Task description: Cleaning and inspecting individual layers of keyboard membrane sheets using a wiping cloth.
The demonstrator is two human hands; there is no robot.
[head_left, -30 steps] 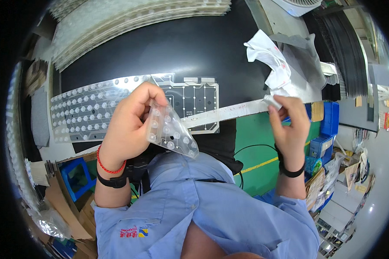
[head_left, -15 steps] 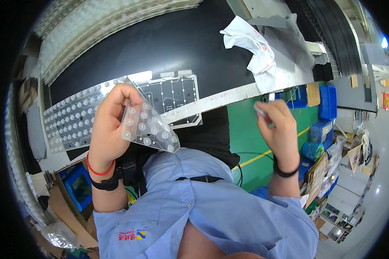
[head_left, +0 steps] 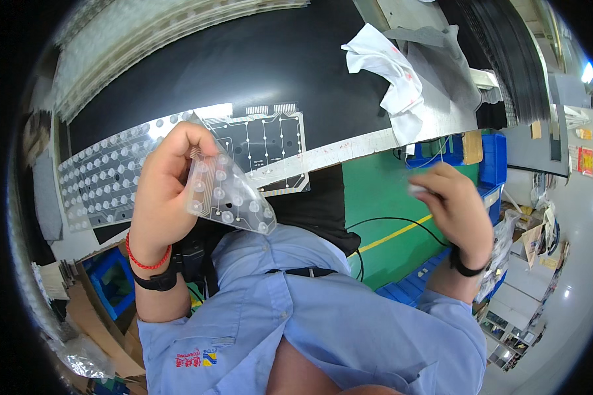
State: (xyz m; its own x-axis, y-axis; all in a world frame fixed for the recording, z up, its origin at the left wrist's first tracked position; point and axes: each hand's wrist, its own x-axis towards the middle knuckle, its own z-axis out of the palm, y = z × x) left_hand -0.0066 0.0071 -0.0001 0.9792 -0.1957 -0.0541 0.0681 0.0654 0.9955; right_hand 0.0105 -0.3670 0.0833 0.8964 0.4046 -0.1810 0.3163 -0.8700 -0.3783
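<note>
My left hand [head_left: 168,181] is closed on a clear keyboard membrane sheet [head_left: 234,197], pinching it at a lifted corner that curls back toward me. Rows of round translucent domes and fine printed traces cover the membrane. Its left part lies on the black tabletop, while a section with thin lines and white dots [head_left: 265,146] reaches past the table's front edge on the right. Out over the floor, my right hand [head_left: 456,207] is closed, with a small white piece [head_left: 416,189] between thumb and fingers; its exact kind is too small to tell.
A crumpled white cloth [head_left: 392,72] and a grey cloth [head_left: 441,52] lie at the table's right end. Stacked sheets [head_left: 132,52] line the far left, and a dark stack [head_left: 497,59] stands far right. Blue bins [head_left: 493,161] and a black cable [head_left: 402,219] are off to the right.
My right hand has moved right and a little nearer my body, still with the white piece. My left hand has hardly moved and keeps hold of the membrane.
</note>
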